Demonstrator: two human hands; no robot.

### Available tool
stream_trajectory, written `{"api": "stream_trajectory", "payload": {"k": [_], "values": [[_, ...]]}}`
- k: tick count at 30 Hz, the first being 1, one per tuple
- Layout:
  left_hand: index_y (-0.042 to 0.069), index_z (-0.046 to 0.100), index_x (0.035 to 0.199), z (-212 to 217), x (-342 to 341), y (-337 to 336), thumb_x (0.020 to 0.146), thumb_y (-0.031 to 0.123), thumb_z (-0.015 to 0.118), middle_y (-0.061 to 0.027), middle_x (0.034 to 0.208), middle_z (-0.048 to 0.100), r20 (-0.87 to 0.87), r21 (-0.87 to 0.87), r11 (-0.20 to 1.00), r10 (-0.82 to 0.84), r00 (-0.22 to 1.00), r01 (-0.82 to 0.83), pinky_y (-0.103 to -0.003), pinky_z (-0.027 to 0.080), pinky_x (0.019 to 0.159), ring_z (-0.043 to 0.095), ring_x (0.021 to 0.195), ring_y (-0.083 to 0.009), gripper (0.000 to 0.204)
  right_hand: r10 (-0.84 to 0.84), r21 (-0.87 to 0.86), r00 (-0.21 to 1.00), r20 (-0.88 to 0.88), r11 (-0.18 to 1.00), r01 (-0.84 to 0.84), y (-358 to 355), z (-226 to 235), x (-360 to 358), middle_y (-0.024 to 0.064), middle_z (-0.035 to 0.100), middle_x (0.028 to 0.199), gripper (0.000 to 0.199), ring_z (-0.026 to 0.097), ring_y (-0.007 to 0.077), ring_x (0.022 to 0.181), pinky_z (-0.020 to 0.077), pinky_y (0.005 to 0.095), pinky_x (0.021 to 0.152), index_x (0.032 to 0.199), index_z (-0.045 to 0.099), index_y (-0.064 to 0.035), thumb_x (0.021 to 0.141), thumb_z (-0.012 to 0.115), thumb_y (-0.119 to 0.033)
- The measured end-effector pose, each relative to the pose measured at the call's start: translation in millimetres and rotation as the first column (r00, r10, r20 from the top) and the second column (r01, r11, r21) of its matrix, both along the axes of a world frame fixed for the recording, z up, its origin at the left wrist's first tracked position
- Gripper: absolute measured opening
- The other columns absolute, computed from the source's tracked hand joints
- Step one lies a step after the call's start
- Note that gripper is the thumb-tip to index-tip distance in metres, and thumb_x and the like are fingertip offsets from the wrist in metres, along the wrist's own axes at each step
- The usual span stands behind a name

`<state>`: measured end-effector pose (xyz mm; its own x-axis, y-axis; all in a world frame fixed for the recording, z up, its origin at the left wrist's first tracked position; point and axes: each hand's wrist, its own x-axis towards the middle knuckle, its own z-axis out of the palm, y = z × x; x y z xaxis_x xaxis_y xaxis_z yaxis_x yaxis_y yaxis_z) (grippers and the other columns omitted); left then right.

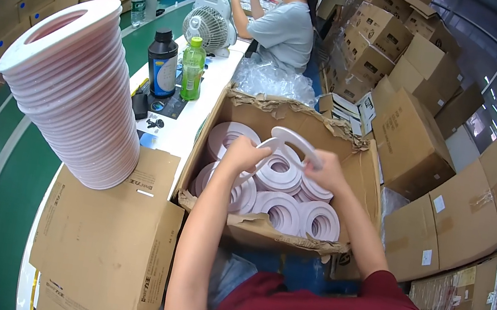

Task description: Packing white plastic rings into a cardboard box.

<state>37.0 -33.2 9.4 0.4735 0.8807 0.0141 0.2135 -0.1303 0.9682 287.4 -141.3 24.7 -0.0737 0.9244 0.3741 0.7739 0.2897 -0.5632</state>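
Note:
My left hand (244,156) is closed on a pale pinkish-white flat ring (272,145), tilted up over an open cardboard box (274,237). My right hand (328,173) grips another flat ring (294,138) beside it, also raised on edge; the two rings are close together, and I cannot tell whether they touch. Under my hands the box holds several stacks of rings (277,211) of the same kind. A tall, slightly leaning stack of rings (84,98) stands at the left on a flattened cardboard sheet (106,236).
Behind the tall stack, a black bottle (162,65), a green bottle (192,70) and a white fan (209,25) stand on the white table. Clear plastic wrap (274,80) lies beyond the box. A person (282,29) works farther back. Cardboard cartons (418,144) line the right side.

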Motion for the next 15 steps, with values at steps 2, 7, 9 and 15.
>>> {"api": "stream_trajectory", "payload": {"k": [2, 7, 9, 15], "values": [[-0.006, 0.065, 0.061, 4.0, 2.0, -4.3, 0.069, 0.031, 0.067, -0.0142, 0.05, 0.058, -0.024, 0.036, 0.999, -0.025, 0.999, 0.026, -0.032, 0.047, 0.046, 0.06, 0.045, -0.0198, 0.039, -0.252, 0.151, 0.943, -0.219, 0.946, 0.288, 9.7, 7.5, 5.6, -0.0006, 0.059, 0.068, 0.034, 0.053, 0.0071, 0.063, 0.0447, 0.0242, 0.061, 0.102, 0.066, -0.003, 0.068, 0.068, -0.001], [-0.006, 0.064, 0.057, 1.1, -12.7, -0.2, 0.07, 0.031, 0.067, -0.0143, 0.049, 0.058, 0.006, -0.029, 0.998, 0.05, 0.999, -0.05, -0.033, 0.046, 0.046, 0.059, 0.043, -0.02, 0.04, -0.034, -0.154, 0.992, -0.12, 0.988, 0.016, -10.5, 27.0, -54.6, 0.003, 0.066, 0.084, 0.061, 0.055, 0.0078, 0.07, 0.0472, 0.0228, 0.07, 0.127, 0.059, -0.0034, 0.067, 0.063, 0.002], [-0.006, 0.064, 0.057, 6.4, -1.1, -0.6, 0.07, 0.031, 0.066, -0.0139, 0.048, 0.058, -0.052, 0.049, 0.999, -0.01, 0.999, 0.013, -0.034, 0.047, 0.047, 0.058, 0.043, -0.0204, 0.039, -0.168, 0.206, 0.882, -0.44, 0.937, 0.282, 8.6, 12.4, -16.5, 0.0032, 0.065, 0.083, 0.059, 0.056, 0.0085, 0.069, 0.0473, 0.0233, 0.07, 0.125, 0.059, -0.0025, 0.067, 0.064, 0.001], [-0.006, 0.066, 0.061, -4.7, -6.1, 1.7, 0.069, 0.031, 0.066, -0.0141, 0.049, 0.058, -0.018, -0.002, 0.999, 0.038, 0.999, -0.038, -0.033, 0.049, 0.051, 0.061, 0.046, -0.0205, 0.039, 0.103, -0.115, 0.993, 0.062, 0.989, -0.095, 3.8, 9.4, -24.8, -0.002, 0.057, 0.071, 0.044, 0.052, 0.0063, 0.064, 0.0452, 0.0225, 0.06, 0.113, 0.062, 0.0009, 0.07, 0.066, 0.003]]}}
